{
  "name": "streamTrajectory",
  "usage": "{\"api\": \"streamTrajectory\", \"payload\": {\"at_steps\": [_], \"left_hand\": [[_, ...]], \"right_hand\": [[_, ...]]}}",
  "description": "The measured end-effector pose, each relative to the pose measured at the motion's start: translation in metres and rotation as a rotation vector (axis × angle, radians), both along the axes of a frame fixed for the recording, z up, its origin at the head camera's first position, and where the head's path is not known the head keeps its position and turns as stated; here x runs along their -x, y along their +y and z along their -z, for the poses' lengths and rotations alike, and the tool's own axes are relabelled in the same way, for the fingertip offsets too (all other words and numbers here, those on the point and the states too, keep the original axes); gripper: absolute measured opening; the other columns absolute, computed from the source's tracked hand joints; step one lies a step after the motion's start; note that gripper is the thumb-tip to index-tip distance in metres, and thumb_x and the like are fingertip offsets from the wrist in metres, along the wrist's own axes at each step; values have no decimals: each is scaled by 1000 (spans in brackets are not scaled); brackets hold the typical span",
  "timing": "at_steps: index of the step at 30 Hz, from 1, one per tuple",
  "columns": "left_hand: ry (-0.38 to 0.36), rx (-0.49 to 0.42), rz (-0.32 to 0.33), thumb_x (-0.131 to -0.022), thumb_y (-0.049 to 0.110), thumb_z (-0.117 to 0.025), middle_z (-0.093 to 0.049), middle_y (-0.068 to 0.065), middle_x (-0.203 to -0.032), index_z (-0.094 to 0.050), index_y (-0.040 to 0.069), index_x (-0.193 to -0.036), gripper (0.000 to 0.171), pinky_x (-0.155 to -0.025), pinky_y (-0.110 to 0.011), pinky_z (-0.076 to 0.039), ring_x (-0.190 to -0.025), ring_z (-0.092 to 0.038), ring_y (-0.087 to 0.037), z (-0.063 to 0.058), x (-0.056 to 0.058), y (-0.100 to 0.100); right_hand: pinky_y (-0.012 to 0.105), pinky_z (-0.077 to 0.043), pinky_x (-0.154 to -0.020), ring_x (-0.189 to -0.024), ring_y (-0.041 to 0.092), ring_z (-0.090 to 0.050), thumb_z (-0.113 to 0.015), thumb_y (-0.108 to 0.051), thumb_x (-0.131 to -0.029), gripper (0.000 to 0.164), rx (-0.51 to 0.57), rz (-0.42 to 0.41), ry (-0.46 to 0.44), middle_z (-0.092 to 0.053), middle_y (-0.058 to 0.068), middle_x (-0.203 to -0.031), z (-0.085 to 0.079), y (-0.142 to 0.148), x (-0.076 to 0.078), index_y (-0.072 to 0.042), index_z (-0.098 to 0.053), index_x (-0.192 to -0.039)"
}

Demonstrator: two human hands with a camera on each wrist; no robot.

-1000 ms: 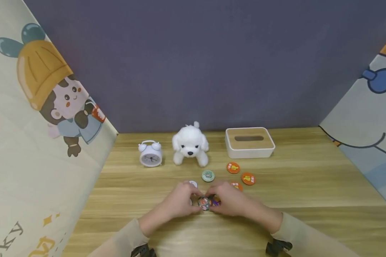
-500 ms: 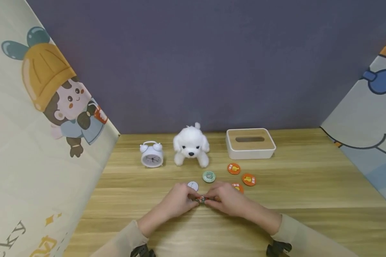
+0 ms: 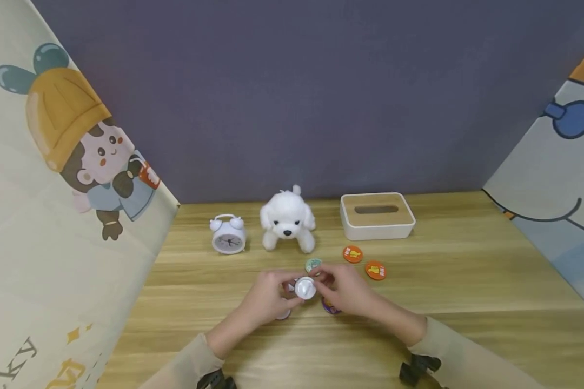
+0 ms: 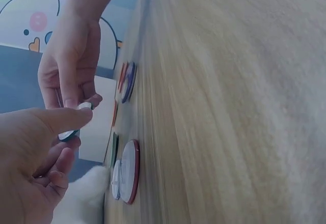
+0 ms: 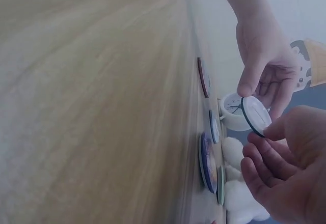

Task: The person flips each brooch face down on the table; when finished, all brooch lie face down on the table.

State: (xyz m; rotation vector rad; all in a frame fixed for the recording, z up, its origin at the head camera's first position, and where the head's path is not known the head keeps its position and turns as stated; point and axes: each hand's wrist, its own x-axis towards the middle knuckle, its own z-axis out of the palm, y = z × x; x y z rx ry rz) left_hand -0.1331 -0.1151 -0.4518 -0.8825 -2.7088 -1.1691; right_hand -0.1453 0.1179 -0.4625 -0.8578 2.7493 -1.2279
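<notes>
A round pin badge (image 3: pixel 305 288) is held up above the table, its silvery-white back with the pin facing the head camera. My left hand (image 3: pixel 266 296) pinches its left edge between thumb and fingers. On the other side my right hand (image 3: pixel 349 292) pinches the badge's right edge, its thumb lying near the pin in the right wrist view. Below the right hand lies a purple-rimmed badge (image 3: pixel 330 306), partly covered. A red-rimmed badge (image 4: pixel 131 172) and a white badge (image 4: pixel 116 179) lie beneath the left hand. A green badge (image 3: pixel 313 264) lies just beyond the fingers.
Two orange badges (image 3: pixel 352 254) lie to the right, in front of a white tissue box (image 3: pixel 378 231) with a wooden lid. A white plush dog (image 3: pixel 288 216) and a white alarm clock (image 3: pixel 229 237) stand at the back. A dark wall (image 3: pixel 321 97) closes off the table behind.
The held badge has turned over: its patterned face showed first, then it stood edge-on, and now its back shows. Both hands have risen slightly away from me. One orange badge is now hidden.
</notes>
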Motion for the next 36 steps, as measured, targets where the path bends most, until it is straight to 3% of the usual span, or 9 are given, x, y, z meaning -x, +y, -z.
{"api": "streamTrajectory", "payload": {"at_steps": [5, 11, 16, 24, 36], "left_hand": [[-5, 5, -15, -73, 7, -96, -82, -5, -103, -79, 10, -122, 51, -69, -19, -58, -77, -69, -9, 0, -1, -2], [-6, 73, 29, -76, 13, -96, -82, -4, -103, -80, 9, -118, 45, -72, -18, -58, -79, -68, -7, 5, 3, 1], [15, 130, 16, -76, 23, -97, -76, -1, -101, -81, 9, -115, 44, -76, -20, -57, -84, -66, -11, 7, 2, 4], [54, 188, 0, -75, 24, -98, -74, -1, -99, -82, 9, -111, 42, -81, -26, -58, -88, -66, -14, 10, 0, 4], [53, 281, 20, -73, 27, -97, -73, 0, -97, -83, 12, -106, 39, -87, -30, -57, -96, -62, -14, 15, -4, 4]], "right_hand": [[18, -58, -69, -75, -3, -66, -73, -9, -97, 17, -2, -19, -51, -78, -6, -87, -4, -3, 3, -14, -72, -114], [21, -58, -64, -70, 0, -63, -81, -9, -90, 23, -10, -54, -60, -73, -9, -84, -2, 1, 0, -13, -74, -111], [25, -61, -71, -81, 8, -68, -92, -14, -78, 36, -42, -84, 31, -73, -7, -91, 3, 2, -3, -12, -75, -110], [24, -58, -77, -88, 9, -67, -94, -18, -77, 36, -115, -88, 165, -74, -4, -97, 9, -3, -4, -11, -78, -108], [30, -58, -87, -96, 9, -64, -92, -21, -78, 32, -199, -96, 141, -73, -5, -99, 12, -7, -10, -13, -79, -107]]}}
